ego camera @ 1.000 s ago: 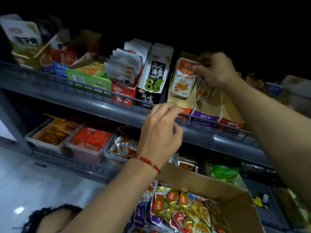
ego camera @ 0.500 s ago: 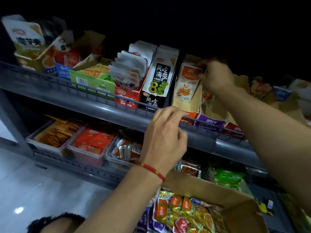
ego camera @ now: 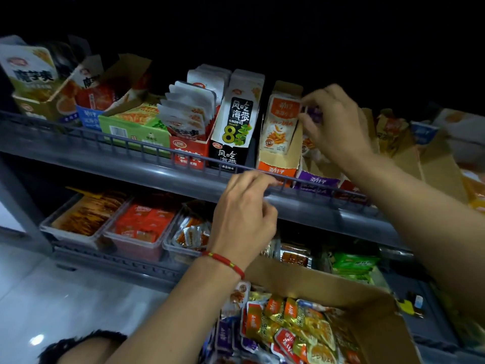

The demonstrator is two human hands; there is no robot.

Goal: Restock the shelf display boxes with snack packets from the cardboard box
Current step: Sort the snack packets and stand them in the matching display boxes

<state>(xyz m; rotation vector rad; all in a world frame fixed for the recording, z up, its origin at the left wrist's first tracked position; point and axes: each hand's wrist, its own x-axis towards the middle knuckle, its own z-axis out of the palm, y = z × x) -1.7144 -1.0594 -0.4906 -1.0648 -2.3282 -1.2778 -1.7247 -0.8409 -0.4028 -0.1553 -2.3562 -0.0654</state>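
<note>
The right hand (ego camera: 332, 127) was up at the top shelf (ego camera: 157, 177), its fingers curled and pinched on a purple packet (ego camera: 313, 112) just right of the orange display box (ego camera: 279, 153). Only a small patch of that packet showed between the fingers, so how firmly it was gripped could not be told. The thumb side of the hand lay close against an orange packet (ego camera: 282, 124) standing upright in the orange box; whether they touched was unclear.

The left hand (ego camera: 245, 214) was lower and nearer, in front of the shelf's wire rail (ego camera: 131, 147). Its fingers were loosely curled with the tips gathered toward the thumb, and the fingertips (ego camera: 265, 179) rested at the rail. Nothing could be seen in its grasp. A red bracelet (ego camera: 225, 261) circled its wrist.

The cardboard box (ego camera: 341, 287) sat near, at the lower right, open and full of mixed snack packets (ego camera: 296, 327) in orange, yellow, red and purple. To the right of the orange box stood a purple display box (ego camera: 319, 179), partly hidden by the right forearm. To its left were a black-and-white box (ego camera: 231, 137) and a red box (ego camera: 187, 153) of white packets. On the lower shelf, clear trays (ego camera: 136, 240) held more snacks.
</note>
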